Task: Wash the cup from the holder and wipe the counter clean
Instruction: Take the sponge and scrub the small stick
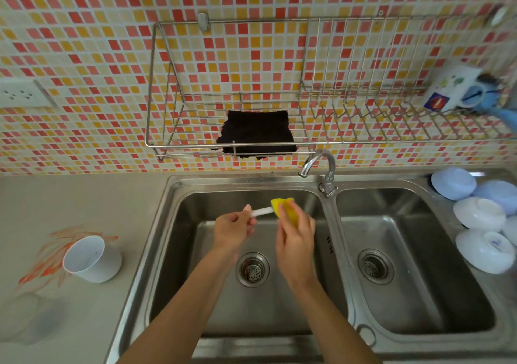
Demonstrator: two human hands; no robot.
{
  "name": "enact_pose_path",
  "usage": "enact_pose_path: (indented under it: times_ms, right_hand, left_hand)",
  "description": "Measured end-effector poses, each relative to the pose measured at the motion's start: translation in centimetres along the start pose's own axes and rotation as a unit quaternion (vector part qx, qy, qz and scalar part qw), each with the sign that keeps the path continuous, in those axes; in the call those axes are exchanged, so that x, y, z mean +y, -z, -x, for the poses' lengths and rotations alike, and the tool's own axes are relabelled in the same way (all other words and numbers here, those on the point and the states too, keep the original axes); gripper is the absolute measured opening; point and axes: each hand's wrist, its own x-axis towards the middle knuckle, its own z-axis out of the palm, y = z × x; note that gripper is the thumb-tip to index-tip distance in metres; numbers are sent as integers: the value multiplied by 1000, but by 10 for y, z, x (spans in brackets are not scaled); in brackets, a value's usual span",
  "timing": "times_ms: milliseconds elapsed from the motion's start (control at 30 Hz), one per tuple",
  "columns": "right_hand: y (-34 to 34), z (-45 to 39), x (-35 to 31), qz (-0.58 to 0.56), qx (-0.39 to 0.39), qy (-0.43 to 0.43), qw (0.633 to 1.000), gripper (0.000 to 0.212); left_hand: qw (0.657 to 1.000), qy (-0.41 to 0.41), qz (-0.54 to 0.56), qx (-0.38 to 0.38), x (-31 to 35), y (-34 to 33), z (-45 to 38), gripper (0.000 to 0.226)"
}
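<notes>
Sink basin (195,293) roomy; left hand (233,231) grips white handle (261,212), right hand (295,236) yellow sponge (286,208).

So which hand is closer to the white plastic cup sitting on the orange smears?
Left. The left hand, over the left sink basin, is nearer the white plastic cup on the counter; the right hand with the yellow sponge is farther right.

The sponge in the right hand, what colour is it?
Yellow. The sponge shows best in the head view, pinched in the right hand over the sink.

Stained counter (84,201); white cup (92,259)
</notes>
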Motion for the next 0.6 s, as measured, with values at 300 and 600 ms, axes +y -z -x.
enact_pose_path:
  times_ms: [300, 600]
  right_hand:
    - [-1, -5, 30, 21, -44, 73, 996, 51]
    - [15, -86, 123, 27, -23, -263, 964, 43]
  left_hand:
    - [998, -4, -69, 7, -5, -17, -24, 38]
    - [932, -203, -291, -71, 7, -46, -45, 9]
